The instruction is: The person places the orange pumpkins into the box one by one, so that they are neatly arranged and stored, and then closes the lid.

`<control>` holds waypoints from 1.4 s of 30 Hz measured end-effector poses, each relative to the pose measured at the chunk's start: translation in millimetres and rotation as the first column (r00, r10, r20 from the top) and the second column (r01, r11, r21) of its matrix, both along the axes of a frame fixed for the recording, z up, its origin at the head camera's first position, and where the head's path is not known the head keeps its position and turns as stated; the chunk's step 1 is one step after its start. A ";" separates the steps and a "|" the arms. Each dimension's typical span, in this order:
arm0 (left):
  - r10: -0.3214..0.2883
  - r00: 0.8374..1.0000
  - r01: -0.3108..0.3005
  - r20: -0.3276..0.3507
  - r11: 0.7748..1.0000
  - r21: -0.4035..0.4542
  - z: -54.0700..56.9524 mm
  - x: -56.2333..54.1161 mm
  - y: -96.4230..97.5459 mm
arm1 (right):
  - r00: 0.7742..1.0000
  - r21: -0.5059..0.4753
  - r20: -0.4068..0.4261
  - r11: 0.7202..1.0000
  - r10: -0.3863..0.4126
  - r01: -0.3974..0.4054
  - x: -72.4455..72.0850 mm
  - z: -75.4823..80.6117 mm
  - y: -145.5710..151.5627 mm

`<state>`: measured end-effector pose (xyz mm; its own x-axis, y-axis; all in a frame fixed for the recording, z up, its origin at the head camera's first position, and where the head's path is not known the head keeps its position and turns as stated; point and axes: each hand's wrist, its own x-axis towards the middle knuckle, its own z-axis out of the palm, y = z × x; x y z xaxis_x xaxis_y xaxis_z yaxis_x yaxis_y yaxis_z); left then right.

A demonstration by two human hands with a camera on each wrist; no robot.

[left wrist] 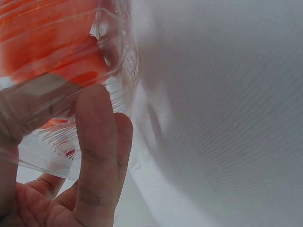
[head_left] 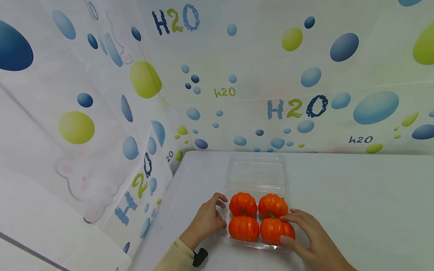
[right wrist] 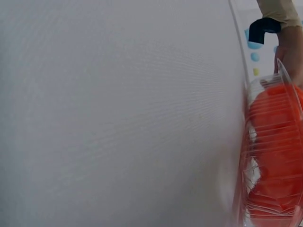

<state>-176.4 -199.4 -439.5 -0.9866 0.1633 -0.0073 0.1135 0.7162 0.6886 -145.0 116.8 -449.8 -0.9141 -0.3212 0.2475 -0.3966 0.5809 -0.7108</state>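
A clear plastic clamshell container [head_left: 256,190] stands on the table with its lid [head_left: 256,173] folded back. In it sit several orange pumpkins in two rows: back left [head_left: 243,204], back right [head_left: 273,204], front left [head_left: 243,229] and front right [head_left: 276,230]. My left hand [head_left: 206,220] holds the container's left edge with bent fingers. In the left wrist view, its fingers [left wrist: 97,137] lie against the ribbed plastic side. My right hand [head_left: 310,235] grips the front right pumpkin between thumb and fingers. The right wrist view shows the container's ribbed side [right wrist: 272,156], not the right hand.
The white tabletop [head_left: 359,195] extends to the right of the container. Behind it rises a white sheet [head_left: 251,56] printed with bubbles and "H2O"; another side of it slopes down on the left. A black strap [head_left: 200,258] is on the left wrist.
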 end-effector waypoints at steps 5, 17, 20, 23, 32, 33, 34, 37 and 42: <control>-0.002 1.000 0.002 0.001 1.000 0.005 -0.5 -0.3 -0.1 | 0.999 0.020 -0.051 1.000 0.000 0.001 -1.3 -1.8 -1.7; 0.003 1.000 -0.003 0.017 1.000 0.017 -0.4 0.0 0.4 | 0.988 0.096 -0.156 0.995 -0.003 0.018 -3.9 -7.5 -5.4; 0.006 1.000 -0.006 0.015 1.000 0.014 -0.9 0.0 0.3 | 0.982 0.111 -0.186 0.994 -0.004 0.025 -4.1 -8.9 -5.8; 0.009 1.000 -0.009 0.015 1.000 0.009 -1.3 -0.2 0.1 | 0.979 0.123 -0.203 0.992 -0.013 0.038 -3.6 -9.8 -6.7; 0.000 0.999 -0.001 0.039 1.000 0.023 -0.1 -2.0 -1.2 | 0.981 0.122 -0.190 0.991 -0.031 0.055 -3.1 -11.8 -7.8; -0.005 0.999 0.004 0.045 1.000 0.026 0.0 -2.4 -1.7 | 0.983 0.120 -0.181 0.991 -0.034 0.056 -3.0 -11.9 -7.9; -0.011 0.999 0.009 0.052 0.999 0.033 0.4 -2.7 -2.3 | 0.984 0.119 -0.174 0.991 -0.036 0.057 -2.9 -12.1 -8.0; -0.039 0.997 0.036 0.064 0.998 0.046 1.2 -3.8 -4.9 | 0.988 0.120 -0.149 0.991 -0.044 0.062 -2.4 -11.4 -7.9; -0.077 0.991 0.071 0.107 0.996 0.054 6.4 -4.2 -7.5 | 0.991 0.115 -0.126 0.991 -0.051 0.066 -1.6 -8.6 -6.9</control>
